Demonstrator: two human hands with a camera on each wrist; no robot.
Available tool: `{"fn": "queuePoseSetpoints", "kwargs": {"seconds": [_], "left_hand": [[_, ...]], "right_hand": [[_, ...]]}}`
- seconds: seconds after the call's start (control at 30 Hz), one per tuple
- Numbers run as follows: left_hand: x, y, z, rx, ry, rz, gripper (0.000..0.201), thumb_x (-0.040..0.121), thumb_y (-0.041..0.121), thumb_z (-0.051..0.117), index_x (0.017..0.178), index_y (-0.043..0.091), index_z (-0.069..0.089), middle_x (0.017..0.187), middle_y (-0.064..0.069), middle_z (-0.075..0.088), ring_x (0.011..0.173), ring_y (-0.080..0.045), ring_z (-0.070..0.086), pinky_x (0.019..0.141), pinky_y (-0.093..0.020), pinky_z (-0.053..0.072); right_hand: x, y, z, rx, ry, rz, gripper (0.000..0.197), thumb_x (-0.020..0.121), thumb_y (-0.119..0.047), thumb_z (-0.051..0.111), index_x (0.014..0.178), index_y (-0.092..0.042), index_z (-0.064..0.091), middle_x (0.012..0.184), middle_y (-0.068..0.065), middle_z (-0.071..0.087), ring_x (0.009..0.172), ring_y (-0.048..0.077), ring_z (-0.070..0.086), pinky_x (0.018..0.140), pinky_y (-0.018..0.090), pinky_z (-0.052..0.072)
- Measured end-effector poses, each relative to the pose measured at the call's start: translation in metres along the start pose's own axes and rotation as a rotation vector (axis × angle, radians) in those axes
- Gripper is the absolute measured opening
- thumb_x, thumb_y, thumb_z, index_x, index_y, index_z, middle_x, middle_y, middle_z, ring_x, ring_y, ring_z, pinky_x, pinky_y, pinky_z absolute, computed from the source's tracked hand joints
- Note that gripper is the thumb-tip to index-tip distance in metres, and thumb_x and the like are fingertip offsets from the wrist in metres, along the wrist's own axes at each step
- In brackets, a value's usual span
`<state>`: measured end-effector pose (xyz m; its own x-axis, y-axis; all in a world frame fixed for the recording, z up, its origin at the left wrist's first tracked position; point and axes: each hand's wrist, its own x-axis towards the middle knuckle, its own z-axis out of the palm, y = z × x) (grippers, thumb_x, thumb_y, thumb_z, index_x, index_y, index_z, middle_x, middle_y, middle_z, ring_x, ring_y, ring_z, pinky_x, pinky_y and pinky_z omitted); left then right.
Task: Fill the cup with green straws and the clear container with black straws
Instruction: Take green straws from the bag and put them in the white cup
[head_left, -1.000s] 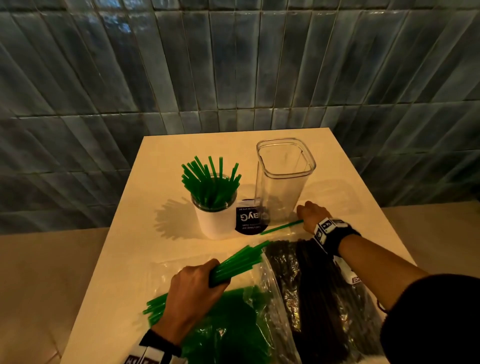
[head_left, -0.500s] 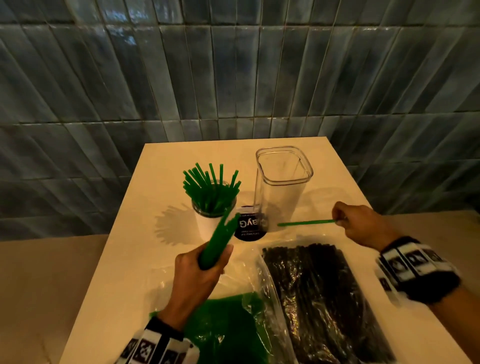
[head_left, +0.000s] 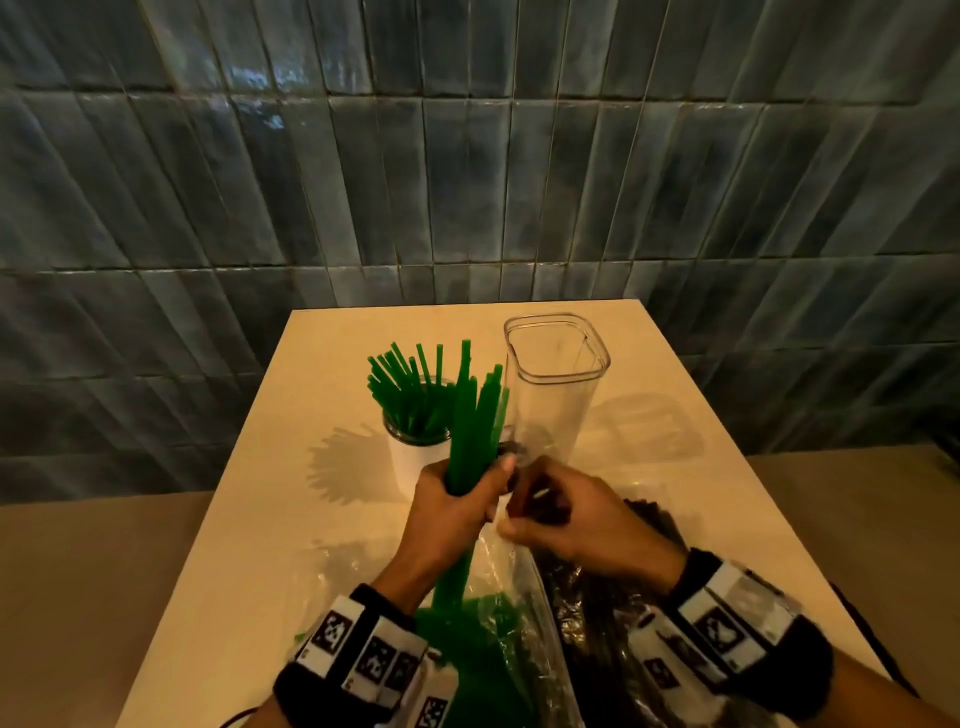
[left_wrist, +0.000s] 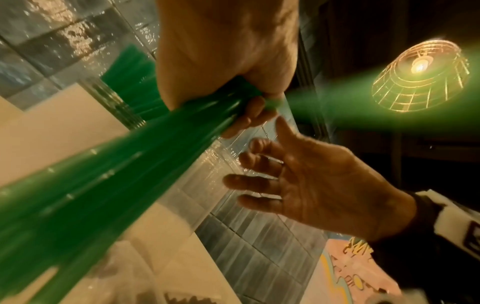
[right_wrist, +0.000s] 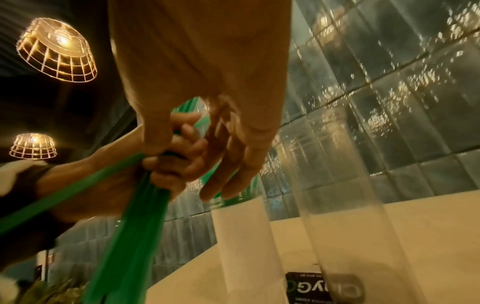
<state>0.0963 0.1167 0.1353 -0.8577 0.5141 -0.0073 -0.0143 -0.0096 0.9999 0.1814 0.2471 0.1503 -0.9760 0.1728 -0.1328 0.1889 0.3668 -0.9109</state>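
Observation:
My left hand (head_left: 460, 501) grips a bundle of green straws (head_left: 470, 415) upright, just in front of the white cup (head_left: 410, 462), which holds several green straws (head_left: 408, 389). My right hand (head_left: 540, 506) sits against the left one. Its fingers (left_wrist: 249, 182) are spread and loose, and its thumb (right_wrist: 153, 133) touches a single green straw (right_wrist: 64, 197) at the left hand's fingers. The clear container (head_left: 556, 384) stands empty to the right of the cup. A bag of black straws (head_left: 608, 597) lies under my right forearm.
A plastic bag of green straws (head_left: 478, 654) lies at the table's (head_left: 291, 519) near edge, left of the black bag. A black label (right_wrist: 324, 288) lies by the container's base. A tiled wall (head_left: 467, 182) rises behind the table.
My left hand lifted the green bundle off the bag and stood it upright by the cup. My right hand brought the single green straw from the table over to the left hand.

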Motion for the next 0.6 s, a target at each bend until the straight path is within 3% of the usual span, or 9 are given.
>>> {"fn": "queuePoseSetpoints", "kwargs": {"seconds": [0.1, 0.17, 0.2, 0.3, 0.37, 0.5, 0.6], "left_hand": [[-0.011, 0.0, -0.004, 0.088, -0.155, 0.005, 0.025, 0.081, 0.011, 0.072, 0.06, 0.009, 0.058, 0.042, 0.007, 0.051, 0.037, -0.001, 0.043, 0.042, -0.015, 0.035], [-0.016, -0.001, 0.001, 0.094, -0.248, -0.004, 0.01, 0.08, -0.001, 0.069, 0.083, 0.004, 0.061, 0.053, 0.006, 0.057, 0.041, 0.002, 0.049, 0.043, -0.012, 0.037], [-0.017, -0.001, 0.003, 0.087, -0.247, -0.012, 0.016, 0.081, -0.006, 0.065, 0.091, 0.005, 0.058, 0.059, 0.006, 0.058, 0.042, 0.002, 0.051, 0.043, -0.011, 0.038], [-0.014, 0.004, 0.004, 0.088, -0.214, -0.054, 0.022, 0.084, -0.003, 0.061, 0.096, 0.014, 0.054, 0.062, 0.003, 0.059, 0.044, -0.001, 0.052, 0.043, -0.018, 0.042], [-0.01, 0.005, -0.002, 0.092, -0.234, -0.082, 0.021, 0.082, -0.004, 0.062, 0.089, 0.015, 0.057, 0.063, 0.004, 0.063, 0.049, -0.003, 0.058, 0.049, -0.019, 0.047], [-0.005, -0.008, -0.011, 0.212, -0.194, -0.108, 0.006, 0.082, 0.019, 0.07, 0.083, 0.016, 0.066, 0.066, -0.003, 0.068, 0.058, -0.011, 0.062, 0.059, -0.025, 0.05], [-0.002, -0.023, -0.019, 0.304, -0.13, -0.063, 0.023, 0.076, 0.038, 0.074, 0.092, 0.026, 0.063, 0.081, 0.006, 0.07, 0.072, -0.003, 0.064, 0.066, -0.019, 0.047]], "right_hand": [[0.009, -0.005, -0.003, 0.29, -0.022, -0.015, 0.044, 0.068, -0.033, 0.079, 0.106, -0.022, 0.059, 0.104, -0.006, 0.068, 0.101, 0.004, 0.064, 0.086, 0.025, 0.052], [0.016, -0.014, 0.006, 0.358, -0.074, -0.014, 0.043, 0.071, -0.029, 0.077, 0.11, -0.015, 0.063, 0.106, -0.005, 0.069, 0.103, 0.006, 0.065, 0.086, 0.024, 0.052], [0.02, -0.019, 0.012, 0.347, -0.081, -0.024, 0.042, 0.074, -0.031, 0.075, 0.108, -0.009, 0.065, 0.107, 0.0, 0.07, 0.102, 0.011, 0.066, 0.086, 0.026, 0.053], [0.029, -0.029, 0.024, 0.31, -0.01, -0.092, 0.02, 0.086, -0.029, 0.061, 0.086, -0.011, 0.069, 0.099, 0.01, 0.072, 0.097, 0.019, 0.069, 0.086, 0.031, 0.054], [0.035, -0.035, 0.028, 0.344, 0.037, -0.102, 0.027, 0.093, -0.026, 0.053, 0.072, -0.012, 0.064, 0.088, 0.009, 0.073, 0.093, 0.02, 0.07, 0.087, 0.035, 0.054], [0.046, -0.057, 0.023, 0.436, 0.202, -0.124, 0.039, 0.097, -0.031, 0.043, 0.065, -0.013, 0.056, 0.057, 0.0, 0.064, 0.07, 0.019, 0.07, 0.09, 0.042, 0.052], [0.06, -0.073, 0.012, 0.475, 0.337, -0.173, 0.041, 0.098, -0.032, 0.041, 0.063, -0.013, 0.052, 0.049, -0.003, 0.052, 0.051, 0.014, 0.06, 0.073, 0.04, 0.057]]}}
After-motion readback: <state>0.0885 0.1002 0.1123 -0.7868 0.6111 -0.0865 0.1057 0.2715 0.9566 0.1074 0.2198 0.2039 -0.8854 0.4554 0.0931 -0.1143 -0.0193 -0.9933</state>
